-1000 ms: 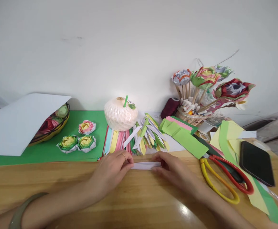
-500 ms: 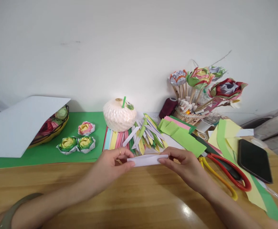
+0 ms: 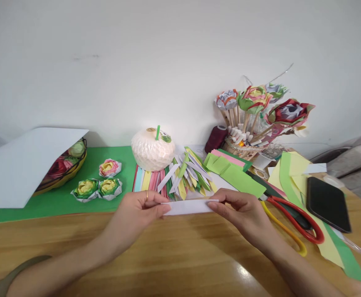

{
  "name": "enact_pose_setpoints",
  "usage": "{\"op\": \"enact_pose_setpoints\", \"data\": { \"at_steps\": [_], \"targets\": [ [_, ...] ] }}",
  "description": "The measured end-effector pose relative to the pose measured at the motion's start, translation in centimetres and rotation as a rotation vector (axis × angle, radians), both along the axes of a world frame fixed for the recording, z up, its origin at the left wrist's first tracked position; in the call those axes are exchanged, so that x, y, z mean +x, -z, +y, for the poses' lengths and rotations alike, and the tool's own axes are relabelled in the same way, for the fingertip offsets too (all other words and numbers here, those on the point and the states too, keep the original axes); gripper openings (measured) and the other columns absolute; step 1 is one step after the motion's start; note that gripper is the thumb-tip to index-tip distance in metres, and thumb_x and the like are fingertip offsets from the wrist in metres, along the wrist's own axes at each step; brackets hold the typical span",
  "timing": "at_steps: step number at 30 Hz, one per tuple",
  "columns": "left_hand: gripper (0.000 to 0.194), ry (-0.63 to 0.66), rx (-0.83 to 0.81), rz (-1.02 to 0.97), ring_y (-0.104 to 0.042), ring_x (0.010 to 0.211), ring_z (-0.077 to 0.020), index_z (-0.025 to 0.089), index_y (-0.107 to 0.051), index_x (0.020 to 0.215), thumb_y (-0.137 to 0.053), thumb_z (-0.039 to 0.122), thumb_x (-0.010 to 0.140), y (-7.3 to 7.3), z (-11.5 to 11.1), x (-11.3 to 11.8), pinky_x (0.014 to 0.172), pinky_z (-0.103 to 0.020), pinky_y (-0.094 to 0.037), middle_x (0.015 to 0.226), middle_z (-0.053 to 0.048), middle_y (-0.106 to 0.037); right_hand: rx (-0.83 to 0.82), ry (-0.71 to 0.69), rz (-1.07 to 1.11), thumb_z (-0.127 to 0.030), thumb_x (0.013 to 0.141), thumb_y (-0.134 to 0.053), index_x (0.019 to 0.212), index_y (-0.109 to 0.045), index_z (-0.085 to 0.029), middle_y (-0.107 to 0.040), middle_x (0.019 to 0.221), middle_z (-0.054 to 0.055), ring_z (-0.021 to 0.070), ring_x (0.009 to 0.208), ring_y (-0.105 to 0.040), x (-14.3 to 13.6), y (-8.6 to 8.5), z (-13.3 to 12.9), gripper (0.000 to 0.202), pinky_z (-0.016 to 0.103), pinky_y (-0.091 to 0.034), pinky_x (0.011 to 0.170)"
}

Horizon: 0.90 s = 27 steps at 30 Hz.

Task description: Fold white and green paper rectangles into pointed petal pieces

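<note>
Head view: my left hand point(image 3: 138, 211) and right hand point(image 3: 244, 209) pinch both ends of the white paper strip point(image 3: 188, 207), just below the frame's middle. Gentle pinching should stop wrinkles.

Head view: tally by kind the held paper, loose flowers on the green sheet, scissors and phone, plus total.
White rectangular paper strip between left hand and right hand: 1
Pink, yellow and white folded-paper flower: 1
Green, yellow and white folded-paper flowers: 2
Scissors with red and yellow loop handles: 1
Black rectangular phone: 1
Total: 6
</note>
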State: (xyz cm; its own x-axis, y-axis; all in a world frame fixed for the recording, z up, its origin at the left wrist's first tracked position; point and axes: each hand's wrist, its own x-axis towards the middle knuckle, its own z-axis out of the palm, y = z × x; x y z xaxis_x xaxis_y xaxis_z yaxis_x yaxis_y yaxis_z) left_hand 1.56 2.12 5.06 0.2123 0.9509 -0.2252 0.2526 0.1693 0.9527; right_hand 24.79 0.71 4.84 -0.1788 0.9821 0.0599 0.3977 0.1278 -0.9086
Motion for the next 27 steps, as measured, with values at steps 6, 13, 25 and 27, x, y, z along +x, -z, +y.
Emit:
{"op": "enact_pose_setpoints", "data": {
  "at_steps": [6,13,25,27],
  "targets": [
    [0.020,-0.015,-0.017,-0.012,-0.063,0.060,-0.0172,0.018,-0.070,0.067,-0.070,0.037,0.062,-0.6,-0.3,0.1,0.058,-0.026,-0.051,0.064,-0.002,-0.070,-0.050,0.005,0.052,-0.044,0.077,-0.064,0.061,-0.061,-0.019,-0.054,0.061,-0.001,0.0132,0.061,-0.047,0.2,-0.5,-0.2,0.030,0.025,-0.037,0.058],
    [0.019,0.009,-0.014,-0.036,-0.063,0.061,-0.0165,0.018,-0.071,0.069,-0.069,0.036,0.064,-0.8,-0.4,0.0,0.059,-0.026,-0.052,0.065,-0.002,-0.070,-0.057,0.006,0.077,-0.046,0.076,-0.066,0.060,-0.063,-0.019,-0.055,0.062,0.000,0.0141,0.062,-0.048,0.2,-0.3,-0.1,0.031,0.026,-0.037,0.058],
    [0.018,0.005,0.039,-0.049,-0.064,0.063,-0.0170,0.018,-0.070,0.069,-0.069,0.036,0.066,-1.1,-0.7,-0.2,0.059,-0.026,-0.051,0.066,-0.002,-0.070,0.114,-0.020,0.085,-0.040,0.077,-0.067,0.065,-0.070,-0.021,-0.060,0.060,0.002,0.0153,0.058,-0.052,0.2,-0.6,0.0,0.022,0.027,-0.041,0.054],
    [0.019,0.004,0.040,-0.030,-0.063,0.062,-0.0173,0.019,-0.071,0.068,-0.069,0.037,0.065,-1.1,-0.7,-0.2,0.058,-0.026,-0.051,0.065,-0.002,-0.070,0.118,-0.016,0.077,-0.041,0.077,-0.067,0.065,-0.070,-0.021,-0.060,0.059,0.003,0.0155,0.057,-0.052,0.2,-0.6,0.0,0.024,0.028,-0.041,0.053]
  ]
}}
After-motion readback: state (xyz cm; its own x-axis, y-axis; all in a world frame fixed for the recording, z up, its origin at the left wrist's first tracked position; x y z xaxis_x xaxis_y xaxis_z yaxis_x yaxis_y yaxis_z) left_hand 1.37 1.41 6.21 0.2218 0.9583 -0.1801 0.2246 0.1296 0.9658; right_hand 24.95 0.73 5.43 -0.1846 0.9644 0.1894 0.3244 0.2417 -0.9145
